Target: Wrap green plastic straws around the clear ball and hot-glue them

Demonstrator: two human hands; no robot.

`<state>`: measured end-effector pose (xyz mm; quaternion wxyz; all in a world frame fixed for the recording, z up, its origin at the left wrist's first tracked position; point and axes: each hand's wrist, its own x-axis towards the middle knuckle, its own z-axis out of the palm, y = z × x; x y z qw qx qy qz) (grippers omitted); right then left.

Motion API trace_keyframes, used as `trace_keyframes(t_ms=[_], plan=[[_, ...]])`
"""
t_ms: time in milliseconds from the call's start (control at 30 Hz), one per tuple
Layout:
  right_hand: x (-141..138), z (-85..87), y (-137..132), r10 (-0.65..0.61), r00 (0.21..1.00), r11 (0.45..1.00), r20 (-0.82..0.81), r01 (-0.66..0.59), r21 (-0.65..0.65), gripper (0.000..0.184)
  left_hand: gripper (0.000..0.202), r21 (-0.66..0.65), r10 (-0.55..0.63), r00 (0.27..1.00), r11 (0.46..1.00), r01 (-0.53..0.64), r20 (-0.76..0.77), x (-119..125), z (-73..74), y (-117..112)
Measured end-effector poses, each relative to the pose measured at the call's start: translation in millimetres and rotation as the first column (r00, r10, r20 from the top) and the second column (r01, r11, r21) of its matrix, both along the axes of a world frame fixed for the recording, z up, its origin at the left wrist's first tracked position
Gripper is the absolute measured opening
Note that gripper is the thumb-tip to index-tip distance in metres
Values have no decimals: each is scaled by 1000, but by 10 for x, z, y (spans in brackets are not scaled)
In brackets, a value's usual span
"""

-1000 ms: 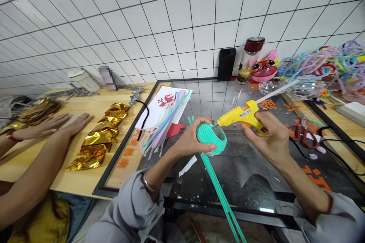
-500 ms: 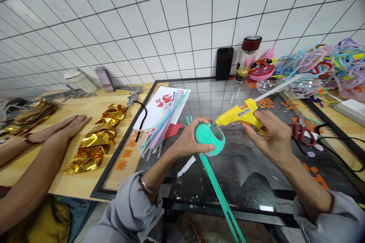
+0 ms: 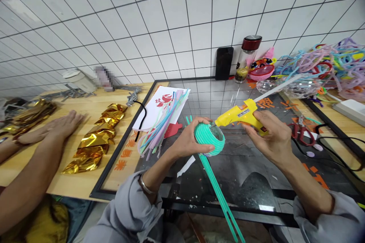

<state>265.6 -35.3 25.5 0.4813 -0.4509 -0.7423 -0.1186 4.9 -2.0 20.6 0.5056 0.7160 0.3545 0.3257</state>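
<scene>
A hollow green cup wound from fuzzy pipe cleaners [image 3: 218, 145] is held in my left hand [image 3: 186, 138], thumb on its near rim and fingers round the far side. Its opening faces right. My right hand [image 3: 270, 134] grips a yellow hot glue gun [image 3: 236, 115], with a translucent glue stick [image 3: 276, 88] sticking out of its back. The nozzle meets or nearly meets the cup's rim; I cannot tell which. Long green pipe cleaners [image 3: 216, 190] lie below the cup and run past the table's front edge.
Pastel pipe cleaners [image 3: 159, 125] rest on white paper [image 3: 148, 112]. Red-handled scissors [image 3: 302, 133] and black cords lie right. A phone [image 3: 224, 63] and glass bottle [image 3: 244, 62] stand by the wall. Left, another person's hands [image 3: 64, 125] are near crumpled gold foil [image 3: 94, 142].
The other person's hands at the left have shifted slightly left and their fingers have moved. My two hands, the cup and the glue gun stay almost in place.
</scene>
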Motion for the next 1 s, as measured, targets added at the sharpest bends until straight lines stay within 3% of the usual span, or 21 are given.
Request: trace_keyframes(t_ms=[167, 633, 1000], plan=[[-1, 2, 8, 17, 1000, 998, 17, -18, 62, 26, 65, 7, 4, 1000, 1000, -4, -5, -1, 5, 0], [16, 8, 11, -10, 996, 997, 86, 3, 75, 23, 65, 15, 6, 1000, 1000, -5, -28, -3, 9, -3], [-1, 10, -15, -38, 993, 999, 113, 40, -12, 15, 65, 9, 3, 1000, 1000, -3, -23, 2, 17, -11]])
